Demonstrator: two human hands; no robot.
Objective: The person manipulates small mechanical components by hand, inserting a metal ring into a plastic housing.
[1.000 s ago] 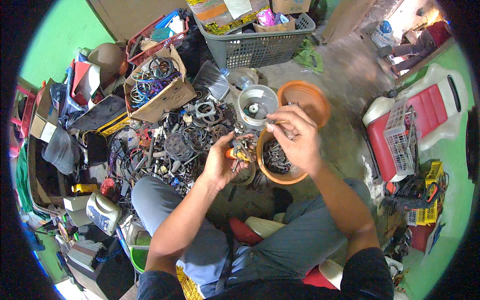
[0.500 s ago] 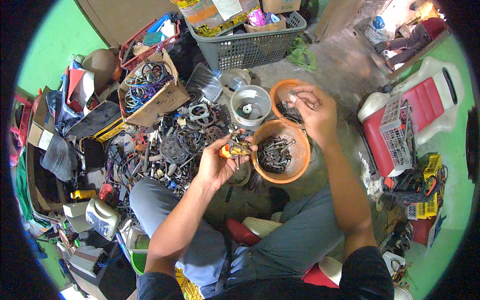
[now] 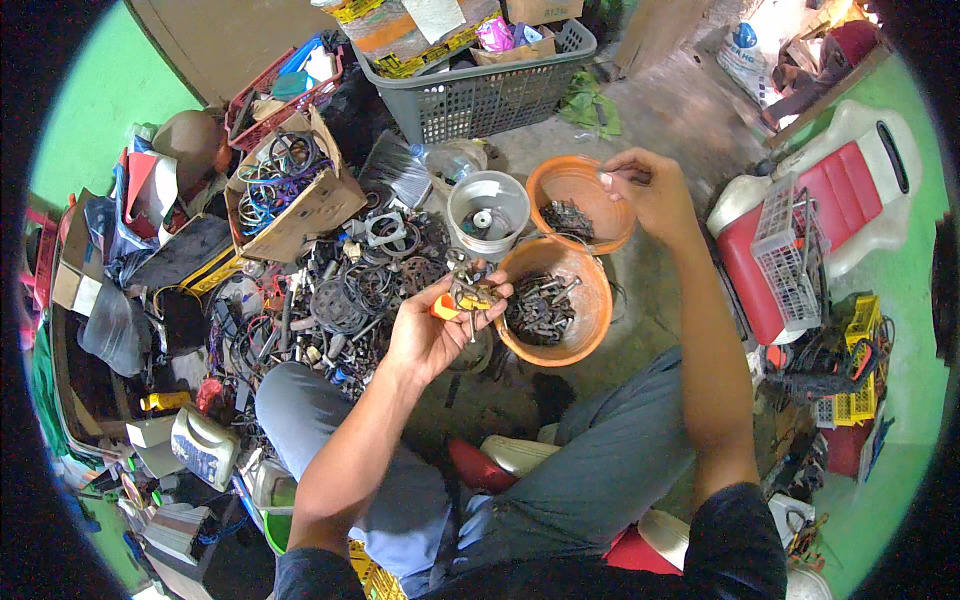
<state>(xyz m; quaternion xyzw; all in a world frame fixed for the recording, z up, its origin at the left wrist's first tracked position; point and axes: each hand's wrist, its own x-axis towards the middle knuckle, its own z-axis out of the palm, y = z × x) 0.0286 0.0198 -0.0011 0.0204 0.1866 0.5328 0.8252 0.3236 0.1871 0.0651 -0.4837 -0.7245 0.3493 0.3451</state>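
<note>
My left hand [image 3: 420, 325] is closed around a clump of small metal parts [image 3: 474, 287], with a yellow and orange piece [image 3: 455, 304] among them. It is just left of the nearer orange bowl [image 3: 597, 318], which holds many dark bolts [image 3: 541, 312]. My right hand [image 3: 645, 190] is over the right rim of the farther orange bowl [image 3: 567, 178]. Its thumb and fingers are pinched together; whatever is between them is too small to make out. Small dark screws [image 3: 568, 219] lie in that farther bowl. A clear plastic tub [image 3: 487, 185] with a few metal pieces stands left of it.
A heap of greasy machine parts [image 3: 345, 300] spreads to the left, below a cardboard box [image 3: 300, 215] of cables. A grey basket [image 3: 470, 105] is at the back. To the right are a red and white seat [image 3: 840, 205] and a white wire basket [image 3: 790, 250].
My right hand has moved right, from over the middle of the farther bowl to its rim. The left hand keeps its hold on the clump. The whole view has shifted slightly.
</note>
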